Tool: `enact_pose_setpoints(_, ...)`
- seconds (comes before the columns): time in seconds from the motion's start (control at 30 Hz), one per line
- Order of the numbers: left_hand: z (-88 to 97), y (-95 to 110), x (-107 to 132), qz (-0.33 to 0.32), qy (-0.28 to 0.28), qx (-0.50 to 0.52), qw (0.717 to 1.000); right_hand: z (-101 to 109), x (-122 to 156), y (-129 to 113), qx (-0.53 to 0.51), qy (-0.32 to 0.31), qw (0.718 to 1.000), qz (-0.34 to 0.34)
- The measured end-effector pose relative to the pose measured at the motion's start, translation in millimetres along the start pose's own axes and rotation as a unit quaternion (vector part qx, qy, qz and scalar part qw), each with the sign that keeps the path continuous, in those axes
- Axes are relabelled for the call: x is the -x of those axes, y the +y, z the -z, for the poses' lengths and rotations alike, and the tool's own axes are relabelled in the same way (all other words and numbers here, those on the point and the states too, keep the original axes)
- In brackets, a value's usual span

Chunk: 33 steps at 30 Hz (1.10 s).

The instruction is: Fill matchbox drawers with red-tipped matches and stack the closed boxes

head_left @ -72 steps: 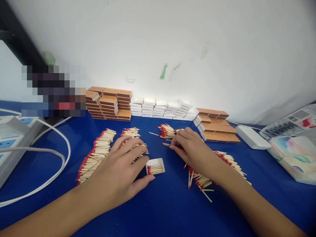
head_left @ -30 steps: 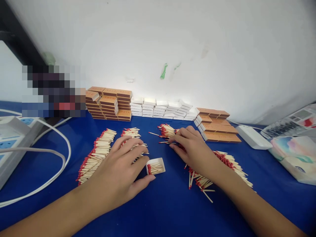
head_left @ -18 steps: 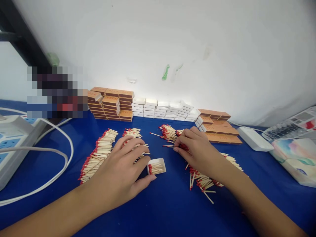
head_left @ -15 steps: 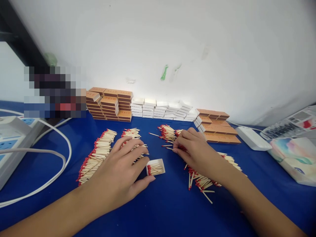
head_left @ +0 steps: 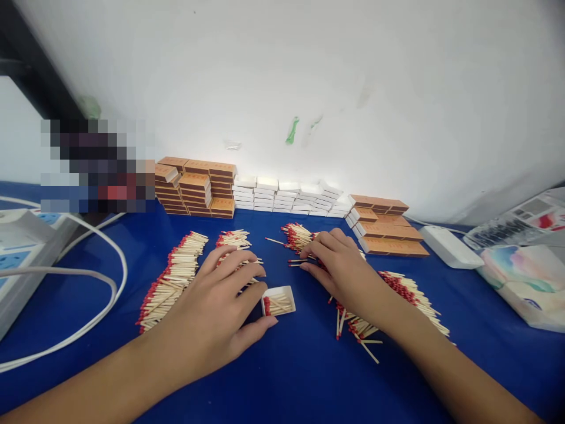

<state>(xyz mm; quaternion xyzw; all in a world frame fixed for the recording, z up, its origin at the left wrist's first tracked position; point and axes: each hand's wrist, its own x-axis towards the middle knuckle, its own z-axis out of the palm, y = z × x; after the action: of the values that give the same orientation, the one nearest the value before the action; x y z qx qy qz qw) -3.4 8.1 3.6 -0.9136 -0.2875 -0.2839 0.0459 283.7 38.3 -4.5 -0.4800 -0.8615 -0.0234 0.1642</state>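
A small white matchbox tray (head_left: 279, 300) with a few red-tipped matches in it lies on the blue table (head_left: 300, 377). My left hand (head_left: 220, 300) rests beside the tray, thumb and forefinger pressed to its left side, the other fingers spread over a heap of matches (head_left: 238, 247). My right hand (head_left: 339, 268) lies palm down on another heap of matches (head_left: 300, 235). Its fingertips pinch a few matches (head_left: 295, 262) at the heap's near edge. More matches (head_left: 410, 294) trail under my right wrist.
Stacks of orange matchboxes (head_left: 194, 185) and white trays (head_left: 282, 196) line the wall, with more orange boxes (head_left: 388, 229) to the right. A long row of matches (head_left: 172, 277) lies left. A power strip (head_left: 22, 253) and white cable (head_left: 101, 282) sit far left; a white adapter (head_left: 450, 246) and packets (head_left: 525, 277) right.
My right hand's fingers have shifted slightly left over the heap and drawn a few matches together. My left hand and the tray have stayed in place.
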Motion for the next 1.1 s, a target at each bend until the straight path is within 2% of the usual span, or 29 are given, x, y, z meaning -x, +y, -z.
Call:
enact_pose_setpoints(0.23,0.1,0,0,-0.002,0.007,-0.008,1.0,2,0,-2,-0.024,-0.001,1.0,0.015)
enact_pose_setpoints(0.4,-0.8,-1,0,0.006,0.003,-0.008,1.0,14,5,-33,-0.114,0.023,0.992,0.041)
enact_pose_setpoints(0.5,-0.6,-1,0,0.004,0.007,-0.003,1.0,17,7,-51,-0.121,0.013,0.991,0.055)
enact_pose_setpoints(0.57,-0.5,-2,0,0.003,0.007,0.001,1.0,16,7,-55,-0.124,0.011,0.991,0.057)
enact_pose_setpoints(0.7,-0.8,-2,1,0.005,0.006,0.004,1.0,16,5,-37,-0.121,0.044,0.991,0.037)
enact_pose_setpoints(0.83,-1.2,-1,1,0.001,0.004,0.014,1.0,14,3,-5,-0.041,0.084,0.996,0.0)
enact_pose_setpoints(0.97,-1.0,1,0,0.0,0.003,0.021,1.0,6,2,14,0.004,0.054,0.999,-0.006)
enact_pose_setpoints(1.1,-1.0,2,1,-0.003,0.003,0.021,1.0,-1,0,15,0.032,0.031,0.999,-0.003)
